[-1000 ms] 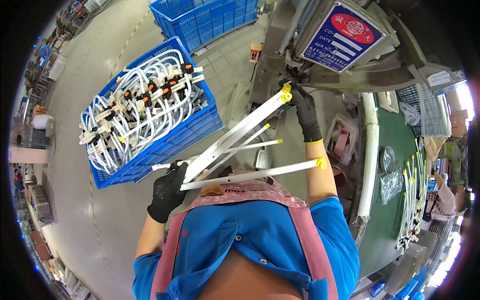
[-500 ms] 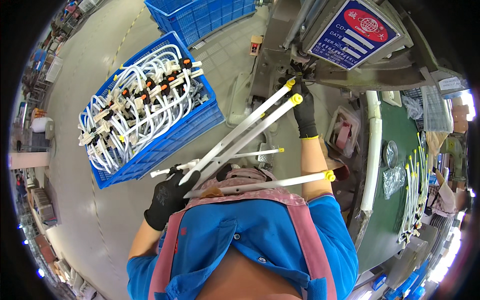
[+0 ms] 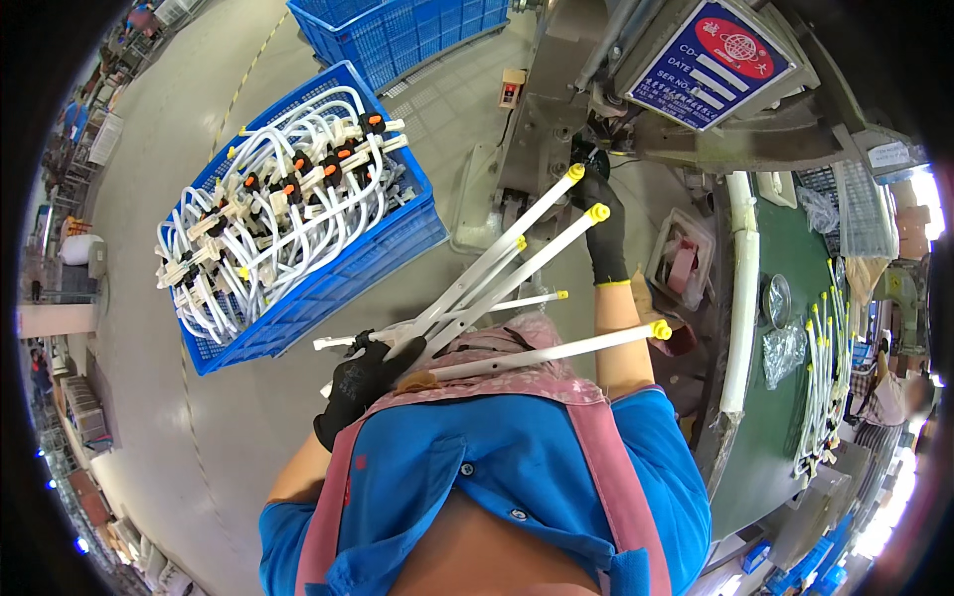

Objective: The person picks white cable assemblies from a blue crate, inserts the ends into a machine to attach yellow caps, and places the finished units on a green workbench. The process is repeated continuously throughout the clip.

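Note:
A white folding tube frame point(image 3: 537, 245) with yellow end caps stretches in front of my apron, its legs fanned apart. My left hand point(image 3: 360, 389), in a black glove, is closed around the frame where the tubes come together. One upper leg reaches up to the machine's working head point(image 3: 594, 157), its yellow cap close beside my right hand point(image 3: 603, 223). That hand, also black-gloved, is raised at the machine. Its fingers are lost against the dark metal, so their grip cannot be made out.
At left stands a blue crate point(image 3: 328, 283) heaped with white tube frames with black and orange fittings. More blue crates point(image 3: 417, 45) stand behind it. To the right, a green table point(image 3: 745, 447) bears white tubes point(image 3: 820, 387). A bin point(image 3: 683, 260) sits below the machine.
The frame and my left hand have shifted a little to the right, and another yellow-capped leg end shows between the tubes. My right hand has lowered slightly at the machine.

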Available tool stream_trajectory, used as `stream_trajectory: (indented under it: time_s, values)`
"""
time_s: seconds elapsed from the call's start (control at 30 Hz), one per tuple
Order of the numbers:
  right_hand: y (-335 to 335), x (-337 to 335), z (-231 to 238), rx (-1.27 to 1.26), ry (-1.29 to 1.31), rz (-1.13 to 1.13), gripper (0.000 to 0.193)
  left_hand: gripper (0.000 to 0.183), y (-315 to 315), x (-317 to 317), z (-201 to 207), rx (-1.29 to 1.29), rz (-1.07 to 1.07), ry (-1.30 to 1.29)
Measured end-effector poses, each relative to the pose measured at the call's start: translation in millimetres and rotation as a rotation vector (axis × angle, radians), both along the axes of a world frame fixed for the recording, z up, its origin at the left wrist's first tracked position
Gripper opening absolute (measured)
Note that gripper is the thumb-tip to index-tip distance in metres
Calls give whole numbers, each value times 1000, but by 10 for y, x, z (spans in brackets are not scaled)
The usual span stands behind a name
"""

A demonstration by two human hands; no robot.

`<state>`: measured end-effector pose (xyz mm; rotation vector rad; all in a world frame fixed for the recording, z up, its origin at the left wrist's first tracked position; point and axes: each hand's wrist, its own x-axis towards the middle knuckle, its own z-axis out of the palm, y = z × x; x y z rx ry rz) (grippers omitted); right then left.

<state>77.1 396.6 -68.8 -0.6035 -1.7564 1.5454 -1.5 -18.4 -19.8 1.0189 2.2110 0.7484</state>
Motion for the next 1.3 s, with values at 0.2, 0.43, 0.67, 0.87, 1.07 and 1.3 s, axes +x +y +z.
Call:
stream_trajectory:
  time_s: [0.2,0.43,0.67,0.87,1.07,1.3]
  values:
    - [-261,335,251,-122,-40,-57,33,47,21,-54,56,29,-132,238]
    - [-362,366,280,-43,-43,-19,34,49,20,-58,130,-74,-185,315]
    - [-321,401,321,107,-164,-8,37,45,51,-21,156,-143,-133,200]
    - [-372,386,402,145,-170,-33,37,50,61,-27,179,-69,-191,340]
    - [-380,337,605,219,-198,-111,34,65,103,-81,499,-71,-190,454]
    - [-184,13,656,234,-140,-144,27,61,318,-171,706,89,-116,432]
